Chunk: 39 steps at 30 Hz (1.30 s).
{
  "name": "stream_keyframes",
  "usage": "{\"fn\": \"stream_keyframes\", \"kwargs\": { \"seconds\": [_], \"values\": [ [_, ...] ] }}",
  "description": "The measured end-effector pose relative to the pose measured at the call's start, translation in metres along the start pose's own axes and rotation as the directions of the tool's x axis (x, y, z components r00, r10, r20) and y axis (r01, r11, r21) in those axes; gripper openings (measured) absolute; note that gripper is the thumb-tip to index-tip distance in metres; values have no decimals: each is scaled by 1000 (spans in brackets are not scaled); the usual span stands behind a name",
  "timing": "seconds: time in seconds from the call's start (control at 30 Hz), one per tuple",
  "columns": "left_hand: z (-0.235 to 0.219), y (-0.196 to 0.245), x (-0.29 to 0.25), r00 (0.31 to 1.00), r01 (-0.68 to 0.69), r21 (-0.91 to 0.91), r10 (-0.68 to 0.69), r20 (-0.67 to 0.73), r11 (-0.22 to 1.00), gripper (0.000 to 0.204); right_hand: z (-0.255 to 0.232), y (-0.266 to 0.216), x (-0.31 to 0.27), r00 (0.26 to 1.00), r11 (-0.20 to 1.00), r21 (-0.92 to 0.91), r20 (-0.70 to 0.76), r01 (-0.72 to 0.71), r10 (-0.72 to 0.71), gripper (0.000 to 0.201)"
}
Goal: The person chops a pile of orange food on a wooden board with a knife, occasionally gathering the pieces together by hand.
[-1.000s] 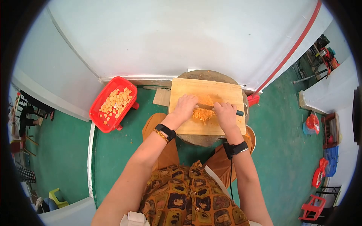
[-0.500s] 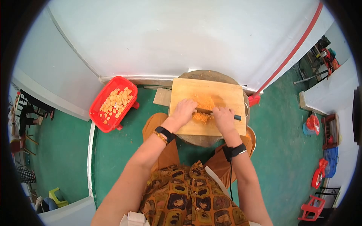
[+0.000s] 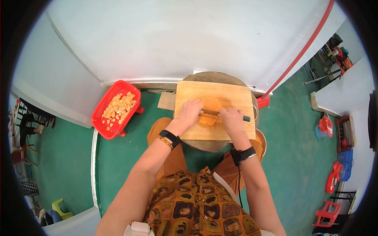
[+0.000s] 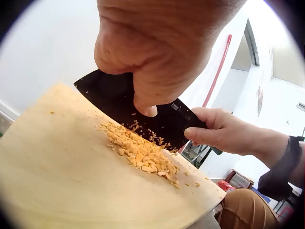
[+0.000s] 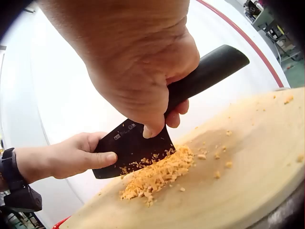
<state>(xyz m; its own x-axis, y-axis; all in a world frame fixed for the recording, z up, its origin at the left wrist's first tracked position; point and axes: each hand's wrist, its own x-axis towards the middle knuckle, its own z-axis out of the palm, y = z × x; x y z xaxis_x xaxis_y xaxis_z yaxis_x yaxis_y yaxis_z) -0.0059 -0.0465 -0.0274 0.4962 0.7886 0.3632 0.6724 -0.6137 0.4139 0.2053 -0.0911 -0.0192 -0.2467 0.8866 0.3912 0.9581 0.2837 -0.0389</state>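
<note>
A black cleaver lies across a heap of finely chopped orange-yellow bits on a wooden cutting board. My left hand pinches the front end of the blade, its thumb flat against the side in the left wrist view. At the other end my right hand grips the cleaver where handle and blade meet, thumb on the blade's side. The dark handle sticks out behind that hand. Crumbs cling to the blade's face near its lower edge, which meets the heap.
Under the board stands a round wooden stump, between my knees. A red basin holding flat orange-yellow slices is on the green floor to the left. Partly hidden by my right knee is a metal bowl. A white wall rises just beyond the board.
The cleaver dipped slightly towards my body, then went back away from it, both hands staying on it. Its handle end now sits a little further left. The head view has shifted slightly.
</note>
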Motion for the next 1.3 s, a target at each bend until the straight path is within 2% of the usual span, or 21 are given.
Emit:
{"fn": "stream_keyframes", "kwargs": {
  "seconds": [0.17, 0.27, 0.33, 0.37, 0.43, 0.47, 0.53, 0.6, 0.67, 0.73, 0.77, 0.83, 0.97, 1.03, 1.07, 1.13, 1.23, 1.3],
  "values": [
    [3, -6, 4, 996, 38, 14, -39, 76, 999, 12, 4, 1, 4, 998, 1000, -22, 54, -13, 15, 8],
    [-2, -2, 8, 999, 30, 21, -30, 37, 999, 12, 1, 5, 5, 1000, 1000, 2, -16, 5, -5, 7],
    [13, -16, 2, 998, -54, -4, 54, 34, 999, 14, 26, 9, -4, 998, 998, 48, -56, 33, -30, 5],
    [11, -15, 0, 981, -157, -57, 149, -123, 986, 15, 29, 6, -3, 998, 1000, -27, 59, -3, 5, 6],
    [28, -36, 2, 993, -117, -60, 114, -43, 991, 16, 32, 4, -1, 995, 999, -20, 94, -40, 42, 7],
    [21, -30, 6, 992, -123, -49, 123, 6, 991, 17, 23, 4, -2, 998, 995, 88, 22, -55, 53, 8],
    [10, -18, 13, 994, -106, -5, 105, -40, 994, 18, 12, 3, 2, 999, 998, 28, 15, -49, 49, 8],
    [13, -17, 9, 993, -116, -13, 116, -30, 993, 20, 10, 3, 0, 998, 996, 67, -20, -66, 67, 7],
    [28, -29, 3, 990, -139, -10, 139, -29, 990, 21, 10, -3, 1, 965, 992, -24, 230, -120, 122, 7],
    [35, -35, 4, 989, -147, -15, 147, -4, 989, 23, 33, -2, -2, 976, 986, 7, 146, -164, 162, 7],
    [29, -33, 6, 991, -129, -29, 130, 31, 991, 23, 32, -4, -8, 989, 988, 38, 42, -147, 145, 7],
    [20, -20, 10, 991, -135, -20, 135, 0, 991, 22, 34, 1, -4, 989, 991, 15, 54, -136, 135, 8],
    [16, -25, 8, 991, -136, 4, 136, -20, 991, 22, 33, -6, -4, 988, 988, 24, 5, -154, 154, 7],
    [23, -29, 10, 991, -134, -2, 134, 17, 991, 21, 38, -4, -5, 990, 990, 14, -7, -144, 144, 7],
    [24, -33, 7, 990, -131, 0, 131, 45, 991, 21, 39, -4, -5, 988, 988, 9, 4, -152, 152, 7],
    [23, -29, 9, 988, -152, 4, 152, -2, 988, 19, 39, -2, -1, 988, 989, 13, 45, -149, 148, 7],
    [2, -12, 15, 992, -128, -6, 128, -23, 992, 15, 20, 2, 5, 995, 995, 19, -18, -103, 103, 8],
    [9, -16, 12, 998, -55, -18, 56, 38, 998, 16, 26, 5, 0, 998, 996, 72, -32, -56, 58, 7]
  ]
}}
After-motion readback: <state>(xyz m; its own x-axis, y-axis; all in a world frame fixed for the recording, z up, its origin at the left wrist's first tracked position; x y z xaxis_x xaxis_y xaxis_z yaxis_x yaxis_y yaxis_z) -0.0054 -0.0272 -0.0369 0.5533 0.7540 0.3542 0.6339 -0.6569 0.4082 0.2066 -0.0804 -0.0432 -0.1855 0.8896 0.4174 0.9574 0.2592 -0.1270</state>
